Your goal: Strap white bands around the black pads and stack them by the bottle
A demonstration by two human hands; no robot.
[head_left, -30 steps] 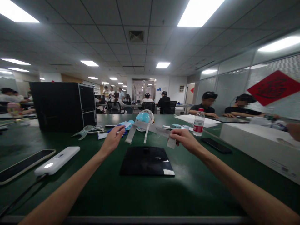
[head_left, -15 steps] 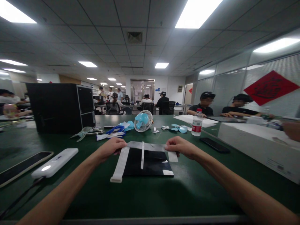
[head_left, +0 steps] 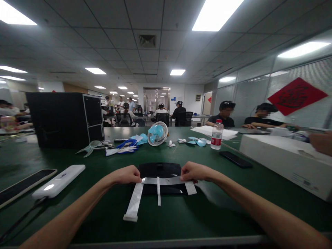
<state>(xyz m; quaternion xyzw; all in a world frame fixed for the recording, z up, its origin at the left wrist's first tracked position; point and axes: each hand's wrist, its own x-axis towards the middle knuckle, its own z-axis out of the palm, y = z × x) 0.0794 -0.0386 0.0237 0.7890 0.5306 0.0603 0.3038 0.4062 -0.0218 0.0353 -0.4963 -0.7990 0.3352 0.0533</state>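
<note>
A flat ribbon cable (head_left: pixel 171 181) with a silvery middle stretches between my two hands. My left hand (head_left: pixel 129 174) pinches its left end, and my right hand (head_left: pixel 195 172) pinches the other. White ribbed lengths (head_left: pixel 135 200) hang down at both sides, the left one ending in a connector-like tip. A narrow white strip (head_left: pixel 159 193) drops from the middle. Behind and beneath the cable, a black flat panel (head_left: pixel 159 169) lies on the green table, partly covered by it.
A small fan (head_left: pixel 157 133) with blue blades, blue-white gloves (head_left: pixel 123 147) and a water bottle (head_left: pixel 217 135) stand or lie beyond my hands. Phones (head_left: pixel 235 159), a white power bank (head_left: pixel 59 181), a black case (head_left: pixel 62 119) and a white box (head_left: pixel 282 162) flank them. Several people sit farther off.
Both hands have brought the cable down and nearer to me. More of the black panel's far part now shows behind it. The view has shifted slightly.
</note>
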